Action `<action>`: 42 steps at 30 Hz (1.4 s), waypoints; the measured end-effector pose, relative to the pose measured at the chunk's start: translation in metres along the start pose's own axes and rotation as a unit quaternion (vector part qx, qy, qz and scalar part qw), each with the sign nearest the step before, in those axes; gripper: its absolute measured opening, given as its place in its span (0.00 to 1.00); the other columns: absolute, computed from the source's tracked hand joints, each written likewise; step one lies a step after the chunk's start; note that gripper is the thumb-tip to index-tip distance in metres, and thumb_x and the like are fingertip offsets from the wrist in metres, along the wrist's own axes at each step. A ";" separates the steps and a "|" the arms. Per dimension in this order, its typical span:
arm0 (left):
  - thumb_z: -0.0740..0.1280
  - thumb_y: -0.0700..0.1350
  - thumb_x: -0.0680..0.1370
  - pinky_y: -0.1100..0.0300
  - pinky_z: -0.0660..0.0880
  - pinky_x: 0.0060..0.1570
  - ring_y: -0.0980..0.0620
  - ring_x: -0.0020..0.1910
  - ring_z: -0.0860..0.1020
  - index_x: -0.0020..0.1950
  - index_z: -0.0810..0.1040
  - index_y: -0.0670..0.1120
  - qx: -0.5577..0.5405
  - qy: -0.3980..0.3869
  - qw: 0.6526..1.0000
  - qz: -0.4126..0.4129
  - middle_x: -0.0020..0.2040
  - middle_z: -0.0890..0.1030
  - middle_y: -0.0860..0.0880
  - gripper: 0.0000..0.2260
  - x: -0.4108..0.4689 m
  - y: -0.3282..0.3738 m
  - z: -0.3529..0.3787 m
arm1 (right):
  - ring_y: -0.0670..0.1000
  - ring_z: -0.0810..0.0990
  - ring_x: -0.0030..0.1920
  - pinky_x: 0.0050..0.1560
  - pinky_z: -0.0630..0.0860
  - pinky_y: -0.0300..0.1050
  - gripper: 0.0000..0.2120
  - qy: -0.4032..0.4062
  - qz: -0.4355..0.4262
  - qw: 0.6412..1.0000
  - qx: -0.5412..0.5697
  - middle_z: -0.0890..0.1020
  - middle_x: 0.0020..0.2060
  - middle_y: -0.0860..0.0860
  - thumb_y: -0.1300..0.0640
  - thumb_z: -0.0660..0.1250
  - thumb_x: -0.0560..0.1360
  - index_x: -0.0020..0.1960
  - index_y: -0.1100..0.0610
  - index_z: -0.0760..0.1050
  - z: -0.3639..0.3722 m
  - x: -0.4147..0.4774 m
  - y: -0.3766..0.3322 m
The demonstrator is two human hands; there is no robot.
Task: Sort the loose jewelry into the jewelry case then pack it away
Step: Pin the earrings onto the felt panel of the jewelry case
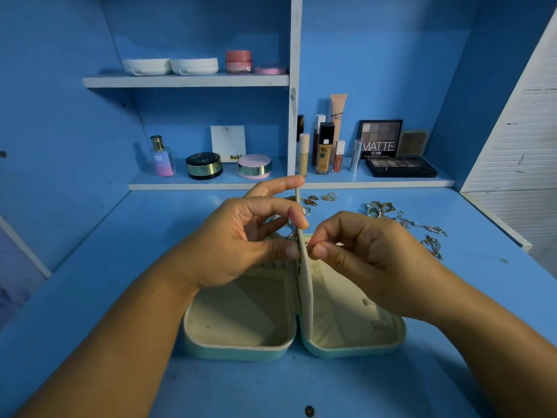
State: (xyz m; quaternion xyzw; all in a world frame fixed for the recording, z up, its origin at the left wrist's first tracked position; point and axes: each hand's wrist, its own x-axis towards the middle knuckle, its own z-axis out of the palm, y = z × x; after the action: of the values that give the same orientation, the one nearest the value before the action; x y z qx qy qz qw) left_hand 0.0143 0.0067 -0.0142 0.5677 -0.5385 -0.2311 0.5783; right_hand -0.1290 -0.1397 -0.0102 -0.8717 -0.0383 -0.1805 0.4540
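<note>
Blue desk (120, 297) bears the open jewelry case (235, 351) (mint outside); loose jewelry (379, 206) lies beyond, rightward.

A home vanity: blue shelves (187, 80) lined with makeup bottles (324, 149).

The jewelry case (235, 351) has a matt teal shell and a cream, soft-looking cloth lining. The desk (391, 387) is blue-painted, matt and scuffed. At two o'clock from the case, the loose jewelry (407, 223) is shiny gold and silver metal.

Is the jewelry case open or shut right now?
Open. The case lies spread flat, lining up, and the left hand holds its middle flap upright.
</note>
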 end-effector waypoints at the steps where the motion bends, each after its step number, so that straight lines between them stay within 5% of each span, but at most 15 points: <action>1: 0.72 0.34 0.68 0.64 0.73 0.59 0.56 0.69 0.72 0.43 0.83 0.58 -0.003 -0.001 1.000 -0.001 0.72 0.68 0.56 0.16 0.000 0.000 0.000 | 0.38 0.75 0.28 0.27 0.67 0.26 0.04 -0.003 0.001 1.000 -0.008 0.76 0.29 0.34 0.54 0.64 0.74 0.45 0.53 0.76 -0.001 -0.001 0.000; 5: 0.73 0.36 0.68 0.64 0.73 0.60 0.57 0.69 0.71 0.42 0.83 0.58 0.001 -0.001 1.000 -0.003 0.72 0.68 0.57 0.15 -0.001 0.002 0.000 | 0.39 0.73 0.28 0.28 0.67 0.27 0.02 0.007 0.016 1.000 -0.017 0.76 0.29 0.37 0.57 0.65 0.77 0.45 0.52 0.75 0.003 -0.004 0.000; 14: 0.73 0.37 0.68 0.61 0.70 0.64 0.55 0.68 0.73 0.42 0.83 0.60 0.009 0.004 1.000 0.004 0.72 0.68 0.55 0.16 0.000 0.002 0.001 | 0.39 0.75 0.36 0.40 0.72 0.34 0.07 0.174 0.010 0.978 0.115 0.79 0.35 0.40 0.51 0.62 0.77 0.45 0.52 0.74 0.048 -0.012 0.004; 17: 0.75 0.42 0.67 0.62 0.71 0.63 0.55 0.68 0.72 0.43 0.83 0.60 0.005 0.001 1.000 0.006 0.72 0.68 0.54 0.12 0.000 0.001 0.001 | 0.40 0.75 0.37 0.42 0.72 0.35 0.05 0.184 0.008 0.974 0.134 0.79 0.36 0.38 0.52 0.60 0.77 0.45 0.52 0.73 0.054 -0.012 0.006; 26: 0.72 0.36 0.67 0.63 0.72 0.61 0.56 0.67 0.73 0.41 0.83 0.59 0.003 0.002 1.000 0.005 0.71 0.69 0.54 0.16 0.000 0.001 0.000 | 0.44 0.77 0.41 0.47 0.74 0.38 0.05 0.195 0.006 0.955 0.223 0.80 0.37 0.42 0.55 0.61 0.78 0.46 0.55 0.73 0.059 -0.016 0.012; 31: 0.74 0.43 0.66 0.64 0.73 0.59 0.56 0.67 0.73 0.42 0.83 0.58 -0.009 -0.001 1.000 0.001 0.71 0.69 0.55 0.10 0.000 0.002 0.000 | 0.46 0.78 0.42 0.47 0.75 0.39 0.04 0.212 0.014 0.946 0.243 0.80 0.38 0.46 0.56 0.63 0.75 0.46 0.54 0.75 0.062 -0.015 0.015; 42: 0.71 0.37 0.67 0.64 0.73 0.59 0.55 0.68 0.72 0.41 0.83 0.58 -0.003 -0.001 1.000 -0.006 0.71 0.69 0.55 0.15 -0.001 0.003 0.000 | 0.51 0.80 0.45 0.51 0.77 0.44 0.08 0.222 0.051 0.931 0.285 0.82 0.41 0.53 0.53 0.64 0.72 0.46 0.57 0.77 0.063 -0.014 0.012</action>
State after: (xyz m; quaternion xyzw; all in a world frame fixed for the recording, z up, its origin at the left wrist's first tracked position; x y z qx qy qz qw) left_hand 0.0130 0.0079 -0.0120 0.5691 -0.5347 -0.2364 0.5783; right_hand -0.1217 -0.0950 -0.0574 -0.6439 0.0578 -0.3277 0.6890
